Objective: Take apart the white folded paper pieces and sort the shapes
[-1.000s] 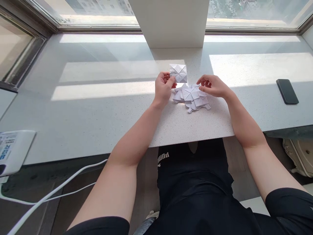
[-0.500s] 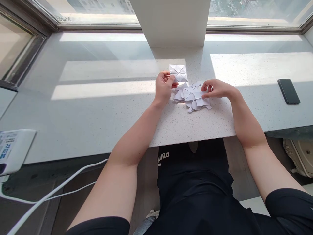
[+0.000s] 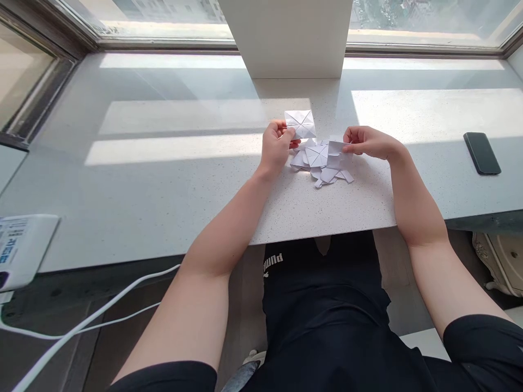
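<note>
My left hand pinches the lower left corner of a creased white paper square, which is held up behind a pile of folded paper. Between the thumb and fingers of my right hand is the edge of another folded white paper piece, raised over the pile's right side. The pile of folded papers lies on the counter between and below both hands. One piece with star-like creases rests on top of it.
The speckled white counter runs below the windows. A dark phone lies at the far right. On the left edge sits a white device, with white cables below. A white pillar stands behind the papers.
My right hand has risen and moved slightly right, lifting a folded piece off the pile. My left hand and its paper square have shifted slightly right.
</note>
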### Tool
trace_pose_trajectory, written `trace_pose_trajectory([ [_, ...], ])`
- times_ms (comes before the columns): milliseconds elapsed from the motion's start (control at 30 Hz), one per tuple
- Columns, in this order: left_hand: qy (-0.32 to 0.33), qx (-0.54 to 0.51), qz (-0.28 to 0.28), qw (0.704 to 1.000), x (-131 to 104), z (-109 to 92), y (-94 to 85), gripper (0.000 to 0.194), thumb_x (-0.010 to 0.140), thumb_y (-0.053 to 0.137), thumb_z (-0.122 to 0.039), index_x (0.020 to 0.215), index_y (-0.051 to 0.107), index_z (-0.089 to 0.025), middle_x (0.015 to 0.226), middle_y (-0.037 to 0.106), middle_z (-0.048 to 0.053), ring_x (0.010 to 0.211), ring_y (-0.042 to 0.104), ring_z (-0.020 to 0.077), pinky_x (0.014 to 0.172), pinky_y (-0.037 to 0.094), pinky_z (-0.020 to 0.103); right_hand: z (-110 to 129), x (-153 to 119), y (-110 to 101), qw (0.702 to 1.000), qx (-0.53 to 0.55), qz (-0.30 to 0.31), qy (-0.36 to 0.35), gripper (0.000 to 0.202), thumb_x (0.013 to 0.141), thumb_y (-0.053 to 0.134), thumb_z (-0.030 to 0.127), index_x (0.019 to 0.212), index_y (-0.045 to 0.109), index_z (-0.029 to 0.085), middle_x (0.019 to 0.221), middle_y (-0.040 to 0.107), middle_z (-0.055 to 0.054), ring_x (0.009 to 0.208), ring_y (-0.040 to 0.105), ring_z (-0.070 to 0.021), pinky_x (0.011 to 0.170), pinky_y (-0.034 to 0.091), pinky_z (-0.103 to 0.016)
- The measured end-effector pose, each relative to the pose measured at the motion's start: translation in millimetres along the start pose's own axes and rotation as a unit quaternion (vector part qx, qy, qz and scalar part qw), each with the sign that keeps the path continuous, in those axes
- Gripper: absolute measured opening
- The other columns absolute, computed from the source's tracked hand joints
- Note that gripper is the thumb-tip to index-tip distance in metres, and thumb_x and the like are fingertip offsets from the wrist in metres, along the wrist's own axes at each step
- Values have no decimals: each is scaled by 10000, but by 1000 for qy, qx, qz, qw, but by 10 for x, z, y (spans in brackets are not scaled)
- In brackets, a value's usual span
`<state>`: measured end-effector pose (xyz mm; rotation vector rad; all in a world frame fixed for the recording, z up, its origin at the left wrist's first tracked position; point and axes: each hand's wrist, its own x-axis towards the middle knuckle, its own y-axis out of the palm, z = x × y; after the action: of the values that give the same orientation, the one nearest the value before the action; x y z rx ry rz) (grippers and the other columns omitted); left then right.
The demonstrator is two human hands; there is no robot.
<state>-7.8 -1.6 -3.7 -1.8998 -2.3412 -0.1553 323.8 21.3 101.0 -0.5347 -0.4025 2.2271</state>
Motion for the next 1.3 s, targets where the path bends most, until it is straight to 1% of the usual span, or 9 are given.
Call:
trace_pose_trajectory([
  [100,0,10,9,1000,1,26,7,467,1109,956,-667,1101,673,-295,1005,758,41,973,878,267,870,773,412,-59,79,27,995,52,-72,-51,667,822,1123,772,1003,681,306,962,648,-33,862,548,-218,719,530,-406],
  [233,5,13,12,1000,-2,30,40,458,1108,982,-613,1065,663,-287,999,751,34,955,854,248,881,774,407,-76,265,231,955,72,-255,-136,629,968,997,861,1194,725,340,1120,697,-57,933,645,-247,785,651,-448],
  [333,3,10,9,1000,-16,-6,75,479,1074,1022,-597,1010,667,-281,972,762,34,887,821,224,834,760,380,3,339,461,940,21,-315,-129,589,1073,889,866,1358,775,363,1258,752,-94,1069,740,-300,886,713,-500],
  [433,1,0,9,1000,-42,-61,107,505,1021,1061,-602,964,672,-285,891,751,20,804,773,205,752,726,343,96,332,660,940,-45,-321,-107,533,1142,836,781,1464,809,357,1345,794,-122,1220,784,-349,977,736,-531],
  [533,3,-11,26,1000,-80,-120,124,468,1012,1053,-584,955,688,-296,804,716,9,781,761,223,711,690,343,111,312,755,932,-101,-327,-122,449,1183,797,671,1497,831,353,1443,802,-140,1321,789,-376,1029,736,-554],
  [767,-4,-4,39,999,-155,-229,135,356,1061,1003,-482,988,705,-301,753,670,-1,819,770,250,781,703,390,-64,342,668,929,-161,-293,-160,499,1108,882,644,1518,824,365,1646,720,-168,1557,692,-495,1028,738,-629],
  [933,3,-1,44,999,-164,-266,154,342,1093,985,-471,991,713,-291,798,733,17,800,766,237,811,716,406,-51,349,735,919,-150,-323,-171,350,1185,762,518,1499,815,375,1512,762,-155,1508,712,-475,1169,706,-740],
  [1067,11,-1,45,999,-151,-292,166,343,1091,979,-480,985,715,-289,835,768,25,843,799,248,844,729,419,15,339,806,927,-186,-276,-174,285,1199,736,471,1462,823,407,1503,768,-144,1501,708,-445,1177,716,-708],
  [1300,3,-21,44,999,-148,-335,175,417,1104,977,-566,976,699,-284,897,792,35,863,818,222,816,723,362,18,357,799,933,-215,-237,-167,337,1136,824,404,1472,834,423,1525,768,-143,1521,677,-450,1222,709,-709],
])
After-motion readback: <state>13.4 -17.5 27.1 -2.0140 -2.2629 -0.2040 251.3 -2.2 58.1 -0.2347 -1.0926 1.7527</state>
